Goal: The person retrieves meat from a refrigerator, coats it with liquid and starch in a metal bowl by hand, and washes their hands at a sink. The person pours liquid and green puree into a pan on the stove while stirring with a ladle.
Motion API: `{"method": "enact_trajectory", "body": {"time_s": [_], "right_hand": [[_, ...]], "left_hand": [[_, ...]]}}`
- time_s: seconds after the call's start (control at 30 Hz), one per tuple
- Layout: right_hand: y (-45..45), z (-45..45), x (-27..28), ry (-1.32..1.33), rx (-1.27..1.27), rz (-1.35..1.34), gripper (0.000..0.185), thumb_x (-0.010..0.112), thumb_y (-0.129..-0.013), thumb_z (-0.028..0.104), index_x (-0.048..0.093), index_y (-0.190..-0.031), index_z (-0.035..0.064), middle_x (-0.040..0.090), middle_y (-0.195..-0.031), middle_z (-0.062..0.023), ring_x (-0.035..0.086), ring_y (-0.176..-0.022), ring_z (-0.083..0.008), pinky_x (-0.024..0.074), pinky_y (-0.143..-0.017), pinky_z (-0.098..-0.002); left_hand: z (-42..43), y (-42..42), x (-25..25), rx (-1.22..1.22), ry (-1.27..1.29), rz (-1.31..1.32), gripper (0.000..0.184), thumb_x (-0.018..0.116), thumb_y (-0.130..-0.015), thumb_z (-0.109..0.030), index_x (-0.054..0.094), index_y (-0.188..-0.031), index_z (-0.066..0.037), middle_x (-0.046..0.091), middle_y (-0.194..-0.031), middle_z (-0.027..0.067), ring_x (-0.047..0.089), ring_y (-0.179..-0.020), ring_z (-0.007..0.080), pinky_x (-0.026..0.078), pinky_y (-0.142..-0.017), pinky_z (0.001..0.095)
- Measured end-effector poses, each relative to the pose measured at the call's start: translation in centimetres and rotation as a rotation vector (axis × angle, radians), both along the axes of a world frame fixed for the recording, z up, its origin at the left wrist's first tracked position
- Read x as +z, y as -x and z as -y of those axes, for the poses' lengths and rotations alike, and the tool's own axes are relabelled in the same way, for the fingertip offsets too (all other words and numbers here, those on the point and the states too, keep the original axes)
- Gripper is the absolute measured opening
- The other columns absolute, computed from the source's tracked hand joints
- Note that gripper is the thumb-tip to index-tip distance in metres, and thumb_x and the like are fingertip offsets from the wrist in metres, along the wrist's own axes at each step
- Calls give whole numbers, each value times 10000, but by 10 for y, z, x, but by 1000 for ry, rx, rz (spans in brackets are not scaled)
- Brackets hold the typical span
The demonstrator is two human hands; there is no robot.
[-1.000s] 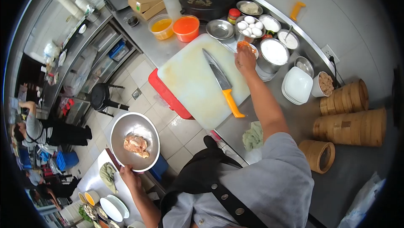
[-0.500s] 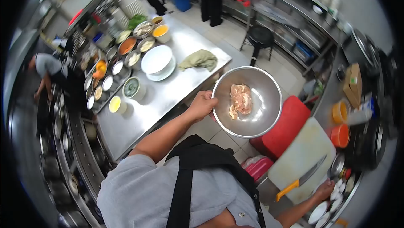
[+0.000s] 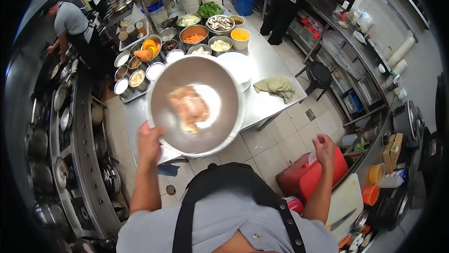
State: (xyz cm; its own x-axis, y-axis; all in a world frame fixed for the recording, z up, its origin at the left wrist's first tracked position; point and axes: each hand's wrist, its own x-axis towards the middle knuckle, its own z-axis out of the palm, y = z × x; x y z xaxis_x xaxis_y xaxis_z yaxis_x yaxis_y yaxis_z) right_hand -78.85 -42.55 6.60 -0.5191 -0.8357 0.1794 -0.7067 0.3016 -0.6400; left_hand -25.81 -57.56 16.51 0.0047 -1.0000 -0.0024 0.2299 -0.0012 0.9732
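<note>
My left hand (image 3: 150,144) grips the rim of a large stainless steel mixing bowl (image 3: 224,113) at its lower left side. The bowl is tipped toward me, and pieces of pale pink raw meat (image 3: 189,107) lie in it, slightly blurred. Behind the bowl, a white plate or bowl (image 3: 235,66) on the steel table is partly covered. Over the red bin (image 3: 336,166) at right, my right hand (image 3: 323,149) is raised with its fingers closed. Something small and whitish shows beside those fingers; I cannot make out what it is.
The steel table (image 3: 276,106) carries several ingredient containers and a green cloth (image 3: 275,88). To my right are a cutting board (image 3: 348,201), a knife (image 3: 342,220) and orange tubs (image 3: 371,194). A black stool (image 3: 319,73) stands beyond. A co-worker (image 3: 75,24) works at the left-hand stoves.
The bowl with the meat has swung left over the table's edge. My right hand has risen from the small dishes beside the cutting board. My view has turned right toward the table.
</note>
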Motion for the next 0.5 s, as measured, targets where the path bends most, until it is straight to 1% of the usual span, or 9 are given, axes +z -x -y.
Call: {"method": "enact_trajectory", "body": {"time_s": [0.03, 0.1, 0.17, 0.23, 0.3, 0.37, 0.43, 0.5], "right_hand": [[-24, 34, 5, 39, 50, 1, 232, 685, -788, 160, 637, -935, -13, 655, -845, -129, 612, -784, -170, 480, -726, -290], [-64, 95, 22, 21, 70, 145, 250, 658, -803, 230, 639, -860, -12, 643, -741, -135, 622, -704, -225, 485, -664, -326], [-85, 156, 22, -11, 133, 167, 283, 650, -819, 268, 632, -776, -11, 633, -694, -116, 601, -654, -180, 468, -618, -313], [-108, 218, 32, 90, 237, 228, 334, 637, -827, 313, 616, -721, -3, 620, -650, -95, 584, -613, -157, 454, -593, -307], [-122, 313, 27, 109, 274, 276, 367, 632, -828, 347, 607, -682, 11, 609, -606, -75, 570, -572, -145, 450, -582, -296], [-131, 378, 30, 44, 209, 316, 408, 622, -822, 390, 607, -656, 18, 621, -604, -76, 586, -569, -172, 465, -610, -310], [-125, 443, 16, -83, 127, 270, 431, 605, -820, 444, 645, -736, 23, 661, -684, -100, 641, -638, -226, 491, -669, -344], [-121, 498, 5, -219, 14, 151, 449, 597, -819, 470, 660, -834, 26, 677, -762, -121, 663, -697, -263, 498, -712, -367]], "left_hand": [[2, -27, 3, 105, 0, 60, 274, 510, -746, 0, 581, -1007, 45, 645, -882, 79, 607, -713, 127, 492, -662, 249], [8, -79, -9, 253, 36, 73, 228, 498, -747, 3, 577, -959, 36, 619, -822, 52, 569, -668, 113, 457, -630, 231], [5, -107, -2, 361, -54, 114, 191, 493, -751, 1, 571, -922, 29, 589, -788, 32, 538, -661, 102, 433, -628, 226], [0, -132, -5, 446, -93, 110, 151, 490, -755, -3, 562, -886, 19, 562, -764, 18, 514, -667, 92, 415, -639, 222], [-7, -153, -19, 513, -92, 59, 108, 490, -761, -8, 550, -850, 6, 538, -750, 9, 496, -689, 85, 403, -662, 221], [-16, -159, -24, 578, -109, 19, 101, 489, -764, -10, 547, -845, 2, 531, -751, 6, 483, -698, 81, 394, -674, 221], [-28, -156, -27, 633, -110, 5, 113, 484, -765, -14, 546, -858, 6, 531, -758, 9, 482, -707, 84, 393, -685, 225], [-42, -148, -25, 679, -88, 12, 148, 475, -766, -21, 548, -889, 17, 538, -769, 17, 491, -715, 94, 399, -697, 232]]}}
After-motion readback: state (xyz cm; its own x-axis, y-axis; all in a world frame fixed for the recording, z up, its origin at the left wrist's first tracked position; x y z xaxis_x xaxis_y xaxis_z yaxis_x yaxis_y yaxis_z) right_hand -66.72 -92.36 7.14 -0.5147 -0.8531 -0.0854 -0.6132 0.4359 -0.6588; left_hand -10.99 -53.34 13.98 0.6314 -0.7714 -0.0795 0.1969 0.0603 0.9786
